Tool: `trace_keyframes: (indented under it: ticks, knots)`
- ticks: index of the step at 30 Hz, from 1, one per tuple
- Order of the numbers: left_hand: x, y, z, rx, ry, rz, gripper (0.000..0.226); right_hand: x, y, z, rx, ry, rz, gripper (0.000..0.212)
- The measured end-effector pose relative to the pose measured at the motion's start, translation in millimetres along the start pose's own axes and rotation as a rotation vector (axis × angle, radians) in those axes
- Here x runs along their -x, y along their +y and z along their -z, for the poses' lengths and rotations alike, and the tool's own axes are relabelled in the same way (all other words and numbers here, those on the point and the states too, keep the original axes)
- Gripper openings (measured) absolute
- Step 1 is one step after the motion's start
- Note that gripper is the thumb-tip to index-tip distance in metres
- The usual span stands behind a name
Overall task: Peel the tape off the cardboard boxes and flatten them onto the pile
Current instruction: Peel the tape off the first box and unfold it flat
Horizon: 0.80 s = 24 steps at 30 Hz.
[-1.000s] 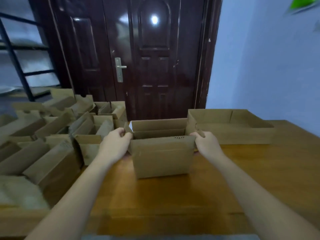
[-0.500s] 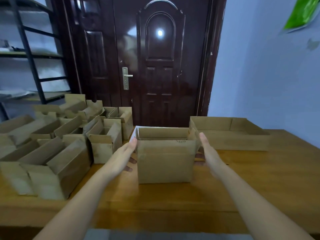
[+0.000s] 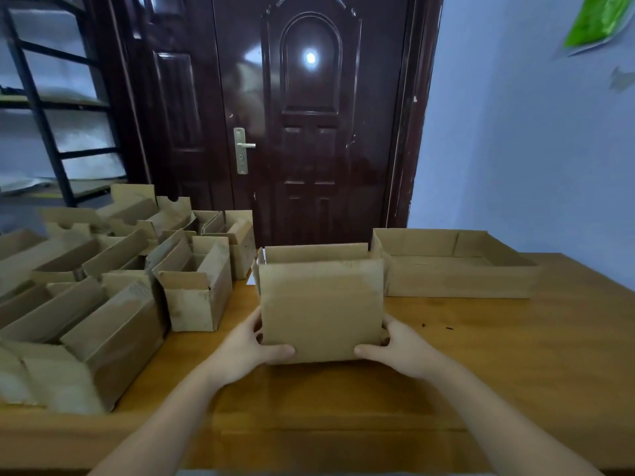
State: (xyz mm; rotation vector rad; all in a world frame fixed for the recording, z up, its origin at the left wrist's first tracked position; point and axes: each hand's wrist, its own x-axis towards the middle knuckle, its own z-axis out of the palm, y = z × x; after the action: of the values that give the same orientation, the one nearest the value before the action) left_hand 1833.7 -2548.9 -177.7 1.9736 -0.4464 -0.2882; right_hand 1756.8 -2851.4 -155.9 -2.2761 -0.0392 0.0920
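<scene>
Both hands, left hand (image 3: 249,350) and right hand (image 3: 400,348), are gripping the open box (image 3: 321,304) at its bottom corners, fingers curled underneath, mid-worktop (image 3: 515,355). It is probably light, stiff, easily crushed.

Light: dim, cool indoor.
Glare: a lamp's bright spot on the glossy door (image 3: 311,132).
Blur: boxes (image 3: 86,321) at left edge are soft.
Distortion: wide-angle bending at the edges.

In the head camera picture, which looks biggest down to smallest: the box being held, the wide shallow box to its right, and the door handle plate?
1. Wide shallow box
2. Held box, nearer the camera, so the order of these two is unsure
3. Door handle plate
</scene>
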Motion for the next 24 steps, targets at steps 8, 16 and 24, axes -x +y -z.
trace_keyframes:
  ticks: [8, 16, 24]
  knots:
    - [-1.5, 82.3, 15.6, 0.109, 0.134, 0.075, 0.059, -8.1, -29.2, 39.6, -0.116, 0.178, 0.225, 0.091]
    - [-7.0, 95.0, 35.7, -0.229, 0.211, 0.006, 0.103, -16.3, -54.9, 51.5, -0.192, 0.507, 0.104, 0.050]
    - [2.7, 101.6, 34.2, -0.640, 0.383, -0.037, 0.101, -17.2, -55.7, 42.1, -0.128, 0.478, 0.096, 0.059]
